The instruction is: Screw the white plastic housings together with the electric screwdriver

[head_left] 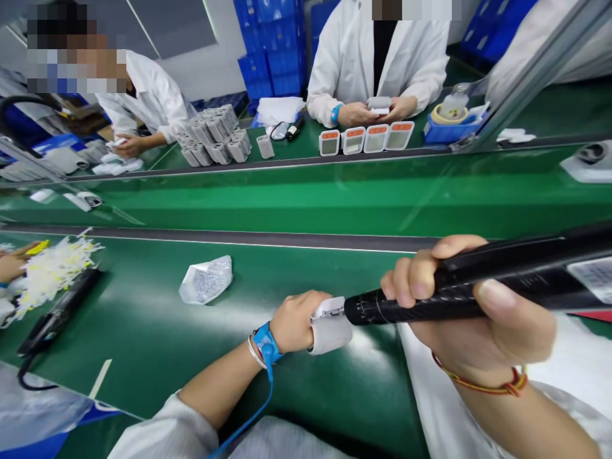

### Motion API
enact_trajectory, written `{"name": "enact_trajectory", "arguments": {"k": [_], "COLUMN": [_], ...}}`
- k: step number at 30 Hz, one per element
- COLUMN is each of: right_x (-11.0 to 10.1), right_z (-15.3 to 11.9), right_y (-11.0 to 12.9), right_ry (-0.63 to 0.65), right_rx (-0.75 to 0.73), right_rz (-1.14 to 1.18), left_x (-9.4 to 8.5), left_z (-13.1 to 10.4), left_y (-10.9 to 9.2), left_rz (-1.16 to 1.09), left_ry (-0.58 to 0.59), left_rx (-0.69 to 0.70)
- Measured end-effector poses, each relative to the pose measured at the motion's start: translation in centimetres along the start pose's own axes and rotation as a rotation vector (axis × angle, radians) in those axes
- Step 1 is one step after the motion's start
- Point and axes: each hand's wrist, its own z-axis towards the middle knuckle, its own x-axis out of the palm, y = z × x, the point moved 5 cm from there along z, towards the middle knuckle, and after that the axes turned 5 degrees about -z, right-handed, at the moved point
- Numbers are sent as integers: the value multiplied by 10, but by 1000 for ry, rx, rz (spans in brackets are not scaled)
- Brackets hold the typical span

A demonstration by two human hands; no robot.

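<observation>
My right hand point(478, 312) is wrapped round a black electric screwdriver point(521, 271), held nearly level with its nose pointing left. The nose meets the near end of a small white plastic housing point(331, 334); the bit itself cannot be made out. My left hand point(297, 320) grips that housing from its left side, just above the green bench, fingers partly hidden behind it. A blue wrist strap point(266, 342) with a cord is on my left wrist. Beyond my left hand lies an open clear bag point(207, 280) of tiny silvery pieces, probably screws.
A green conveyor belt point(287, 204) runs across ahead. Beyond it, co-workers in white coats handle parts beside stacked grey housings point(215, 134) and several white devices with screens point(354, 140). On the left lie another black screwdriver point(60, 312) and a pile of white-yellow pieces point(60, 271).
</observation>
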Motion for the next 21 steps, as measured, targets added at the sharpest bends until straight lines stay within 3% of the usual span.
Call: {"name": "enact_trajectory", "arguments": {"k": [7,21], "right_x": [1,1], "right_z": [-1,-1], "right_y": [-7,-13], "right_ry": [32,37], "right_rx": [-62,-45], "right_rz": [0,-3], "left_x": [-1,1], "left_z": [1,1], "left_y": [-3,-3], "left_rz": [17,45], "left_ry": [-7,37], "left_rx": [20,2]}}
